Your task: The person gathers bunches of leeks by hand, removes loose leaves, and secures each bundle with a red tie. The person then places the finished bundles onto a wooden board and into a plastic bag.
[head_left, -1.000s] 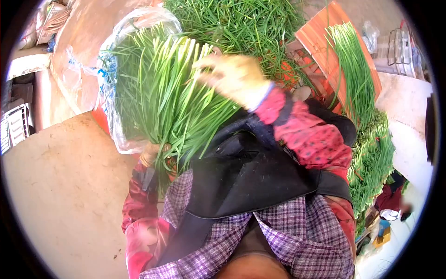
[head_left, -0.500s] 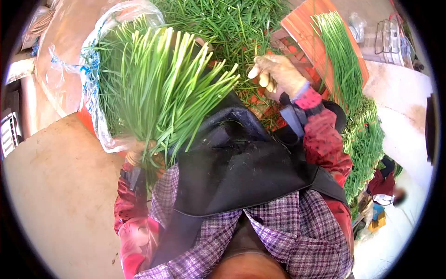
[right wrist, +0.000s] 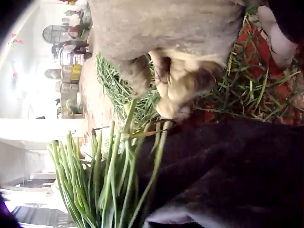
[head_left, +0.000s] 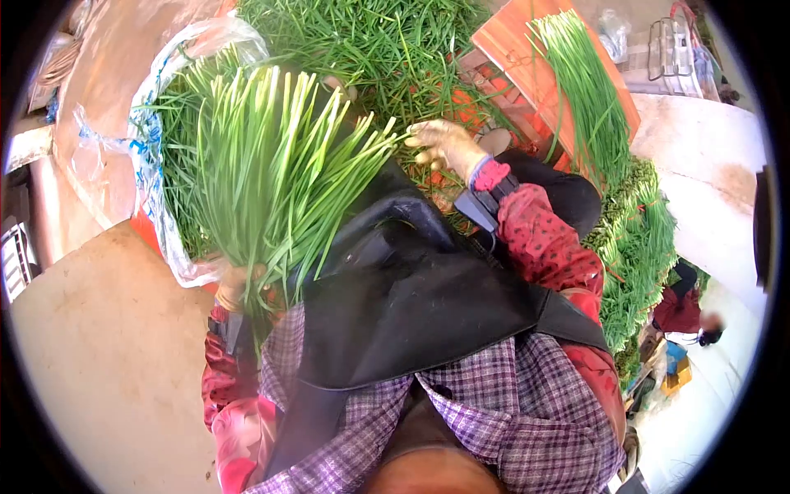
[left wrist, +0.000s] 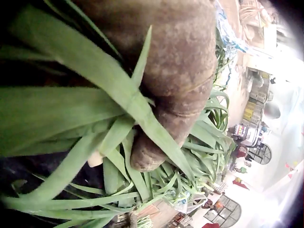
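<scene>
Beside black apron (head_left: 411, 305), left hand (head_left: 234, 288) grips green stalks (head_left: 263, 173); right hand (head_left: 448, 148) has fingers bent at stalk tips, pinch unclear.

Black apron (head_left: 411, 321), smooth, faint sheen, over a purple-and-white plaid garment (head_left: 527, 420). Right sleeve (head_left: 547, 239): red-pink, dark spots. Cuff trim (head_left: 476, 170) on that side is blue-purple. Left sleeve (head_left: 224, 366): darker red at forearm, lighter pink patterned fabric (head_left: 247, 436) above. Both wrists carry boxy grey units, right wrist unit (head_left: 477, 210) and left wrist unit (head_left: 234, 331), on dark straps. Markings too small to read.
</scene>
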### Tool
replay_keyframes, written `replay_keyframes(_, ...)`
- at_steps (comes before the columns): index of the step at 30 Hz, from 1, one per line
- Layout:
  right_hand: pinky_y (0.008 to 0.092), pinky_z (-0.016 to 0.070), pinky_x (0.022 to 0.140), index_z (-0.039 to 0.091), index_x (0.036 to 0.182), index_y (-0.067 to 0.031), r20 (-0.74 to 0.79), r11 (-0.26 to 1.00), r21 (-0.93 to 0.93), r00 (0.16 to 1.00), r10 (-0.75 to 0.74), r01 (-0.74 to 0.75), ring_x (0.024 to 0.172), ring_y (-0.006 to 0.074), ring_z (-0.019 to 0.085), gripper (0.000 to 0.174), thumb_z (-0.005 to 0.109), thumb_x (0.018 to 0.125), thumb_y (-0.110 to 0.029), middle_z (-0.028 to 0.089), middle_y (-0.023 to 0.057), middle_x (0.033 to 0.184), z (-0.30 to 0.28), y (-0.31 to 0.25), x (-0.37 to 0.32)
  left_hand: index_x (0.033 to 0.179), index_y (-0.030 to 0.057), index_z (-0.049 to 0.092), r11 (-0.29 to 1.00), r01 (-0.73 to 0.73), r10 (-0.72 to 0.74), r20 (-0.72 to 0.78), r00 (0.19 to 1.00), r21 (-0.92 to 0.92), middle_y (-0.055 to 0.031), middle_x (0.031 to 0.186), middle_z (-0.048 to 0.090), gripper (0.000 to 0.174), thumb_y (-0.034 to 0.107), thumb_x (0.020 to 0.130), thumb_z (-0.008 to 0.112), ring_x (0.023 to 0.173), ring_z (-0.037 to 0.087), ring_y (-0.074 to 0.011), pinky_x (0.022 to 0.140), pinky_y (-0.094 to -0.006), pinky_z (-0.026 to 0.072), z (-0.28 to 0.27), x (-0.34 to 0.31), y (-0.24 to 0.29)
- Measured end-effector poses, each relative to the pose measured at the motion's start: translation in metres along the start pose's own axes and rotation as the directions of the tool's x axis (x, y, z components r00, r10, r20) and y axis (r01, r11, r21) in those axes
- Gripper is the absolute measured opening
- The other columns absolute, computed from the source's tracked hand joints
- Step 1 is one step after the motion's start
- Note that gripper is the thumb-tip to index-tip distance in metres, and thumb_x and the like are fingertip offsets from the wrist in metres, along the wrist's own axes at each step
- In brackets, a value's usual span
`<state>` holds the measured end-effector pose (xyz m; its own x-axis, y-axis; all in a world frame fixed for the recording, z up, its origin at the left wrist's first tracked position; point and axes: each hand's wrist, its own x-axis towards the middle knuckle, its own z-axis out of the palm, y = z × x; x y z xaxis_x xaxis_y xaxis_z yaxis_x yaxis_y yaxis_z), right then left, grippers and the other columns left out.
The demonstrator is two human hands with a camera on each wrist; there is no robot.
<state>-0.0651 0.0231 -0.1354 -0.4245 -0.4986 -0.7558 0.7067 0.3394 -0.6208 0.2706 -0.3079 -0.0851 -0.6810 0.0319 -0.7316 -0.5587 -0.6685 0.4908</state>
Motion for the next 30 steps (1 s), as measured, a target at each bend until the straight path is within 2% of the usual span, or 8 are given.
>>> replay_keyframes(5,0.0249,0.0500,0.050,0.057,0.120,-0.0110,0.112,0.990,0.023,0.983,-0.142,0.140,0.061,0.0103,0.059,0.032,0.063,0.089,-0.016,0.064,0.0012,0.086,0.059,0.008,0.002,0.099,-0.0010,0.061,0.988,0.088,-0.081,-0.059,0.995,0.126,-0.0068,0.083,0.062,0.026,0.008,0.075,0.069,0.077,0.063,-0.0183,0.058,-0.0301,0.0520,-0.032,-0.021,-0.013)
replay_keyframes(11,0.0242,0.0402,0.042,0.067,0.084,-0.0020,-0.281,0.929,0.249,0.939,-0.200,0.273,0.048,0.0109,0.050,0.013,0.062,0.086,-0.014,0.060,0.0030,0.066,-0.027,-0.020,0.033,0.091,-0.0043,0.067,0.954,-0.037,0.028,0.034,0.999,0.298,-0.0132,0.079,0.068,0.034,0.021,0.069,0.070,0.061,0.064,-0.0218,0.054,-0.0316,0.0530,0.006,-0.007,0.012)
replay_keyframes(17,0.0420,0.0541,0.069,0.049,0.128,-0.0052,0.175,0.935,-0.003,0.920,0.350,-0.355,0.089,0.0296,0.065,0.075,0.058,0.084,-0.065,0.063,0.0159,0.112,-0.002,0.024,0.029,0.104,-0.0011,0.062,0.928,0.083,-0.048,-0.105,0.993,0.363,-0.0079,0.083,0.065,0.038,0.004,0.068,0.071,0.064,0.061,-0.0167,0.055,-0.0284,0.0506,0.018,-0.020,0.033)
replay_keyframes(18,0.0413,0.0539,0.070,0.056,0.121,-0.0093,0.255,0.926,0.147,0.918,0.304,-0.348,0.088,0.0278,0.066,0.055,0.071,0.082,-0.045,0.065,0.0160,0.111,0.016,0.027,0.030,0.105,-0.0007,0.062,0.914,0.110,-0.075,-0.104,0.992,0.391,-0.0071,0.083,0.065,0.038,0.004,0.068,0.071,0.065,0.060,-0.0159,0.056,-0.0282,0.0503,0.030,-0.021,0.041)
replay_keyframes(20,0.0371,0.0503,0.056,0.063,0.100,-0.0032,0.203,0.872,-0.357,0.939,-0.278,0.335,0.069,0.0211,0.062,0.029,0.065,0.082,-0.025,0.064,0.0111,0.086,0.032,0.028,0.052,0.107,0.0006,0.061,0.937,0.016,0.031,-0.127,0.991,0.349,-0.0073,0.086,0.064,0.039,0.001,0.070,0.071,0.066,0.058,-0.0162,0.053,-0.0299,0.0478,0.060,-0.026,0.049)
replay_keyframes(23,0.0279,0.0431,0.044,0.065,0.088,-0.0019,0.363,0.749,0.652,0.916,-0.168,-0.121,0.048,0.0115,0.048,0.014,0.054,0.088,-0.011,0.059,0.0021,0.066,-0.015,0.021,0.122,0.114,0.0005,0.059,0.943,0.079,-0.065,-0.051,0.997,0.323,-0.0103,0.095,0.064,0.043,0.003,0.073,0.071,0.074,0.061,-0.0201,0.056,-0.0318,0.0495,0.043,-0.033,0.058)
replay_keyframes(25,0.0319,0.0401,0.047,0.064,0.099,-0.0001,0.051,0.875,0.468,0.985,-0.164,0.121,0.054,0.0136,0.051,0.023,0.059,0.087,-0.019,0.061,0.0023,0.073,-0.042,0.007,0.089,0.111,0.0005,0.063,0.881,0.075,0.007,-0.172,0.985,0.468,-0.0092,0.094,0.067,0.038,0.007,0.075,0.072,0.076,0.062,-0.0190,0.061,-0.0326,0.0520,0.068,-0.038,0.074)
replay_keyframes(30,0.0307,0.0311,0.039,0.063,0.096,-0.0067,0.733,0.827,-0.239,0.464,0.497,-0.508,0.044,0.0121,0.038,0.030,0.048,0.096,-0.032,0.047,-0.0039,0.063,0.001,0.023,0.043,0.105,-0.0039,0.065,0.678,0.148,0.026,-0.224,0.974,0.720,-0.0072,0.088,0.069,0.038,-0.001,0.067,0.070,0.068,0.063,-0.0146,0.059,-0.0282,0.0527,0.120,-0.024,0.132)
